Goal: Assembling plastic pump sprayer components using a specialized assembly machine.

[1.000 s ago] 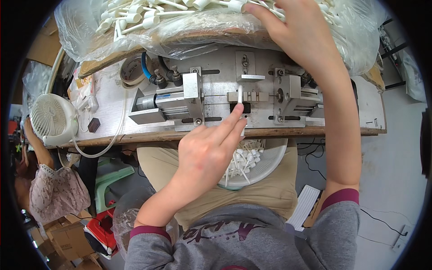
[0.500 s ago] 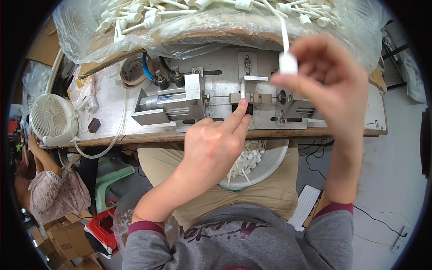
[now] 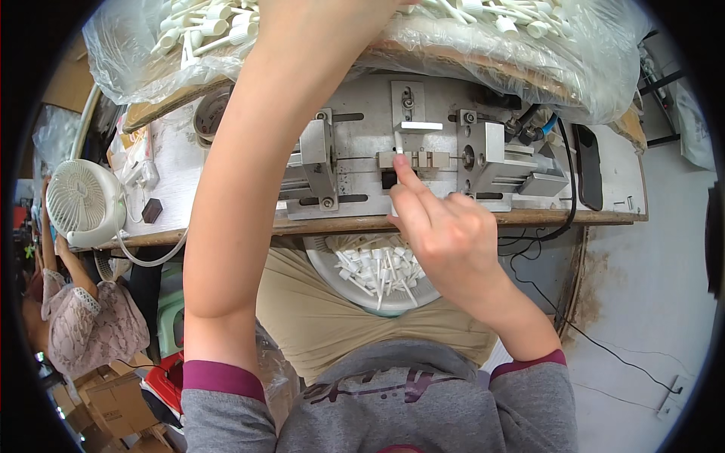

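Across the bench, my left hand [image 3: 332, 19] reaches into the heap of white plastic caps with thin stems [image 3: 219, 29]. Its fingers lie almost wholly beyond the top edge, so what they hold is hidden. My right hand [image 3: 445, 226] is at the small metal clamp block [image 3: 430, 159] in the middle of the fixture. The right index finger stretches forward, its tip against a short white stem [image 3: 399, 141] standing in the block under a flat metal stop [image 3: 419, 127]. The other right fingers are loosely bent, and I see nothing held in them.
Metal cylinder units [image 3: 506, 162] flank the block. A white basin [image 3: 321, 260] of capped stems rests on my lap. A black phone [image 3: 587, 167] lies at the bench's right end, a white fan [image 3: 81, 200] stands at the left. Another person's lace sleeve [image 3: 102, 325] shows at far left.
My left hand has left the block and gone up to the heap. My right hand, earlier raised with a white capped stem, is now down at the block without it.
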Motion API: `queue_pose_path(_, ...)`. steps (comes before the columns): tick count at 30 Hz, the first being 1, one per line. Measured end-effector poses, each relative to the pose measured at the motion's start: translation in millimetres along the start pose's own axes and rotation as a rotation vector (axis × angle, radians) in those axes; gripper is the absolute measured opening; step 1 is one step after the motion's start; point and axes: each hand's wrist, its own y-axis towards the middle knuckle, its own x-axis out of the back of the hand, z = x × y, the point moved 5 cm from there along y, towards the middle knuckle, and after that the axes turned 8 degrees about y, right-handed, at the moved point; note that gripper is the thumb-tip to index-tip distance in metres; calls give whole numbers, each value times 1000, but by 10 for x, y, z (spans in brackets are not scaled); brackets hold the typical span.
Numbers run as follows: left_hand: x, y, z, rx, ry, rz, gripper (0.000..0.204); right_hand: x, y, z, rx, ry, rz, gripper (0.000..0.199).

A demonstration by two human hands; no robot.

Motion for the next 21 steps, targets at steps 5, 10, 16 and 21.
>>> queue_pose_path(5, -88, 71, -69, 244, -143, 295, 29, 19, 75, -29, 53, -12, -36, 11)
queue_pose_path(10, 395, -257, -336, 276, -391, 102, 23, 50, 108, 24, 35, -90, 44, 13)
queue_pose_path(16, 455, -799, -157, 92, -384, 68, 26, 389, 328, -138, -101, 309, 183, 31)
queue_pose_path(21, 455, -1402, -445, -95, -386, 127, 33, 835, 941, -864, -236, 365, -360, 17)
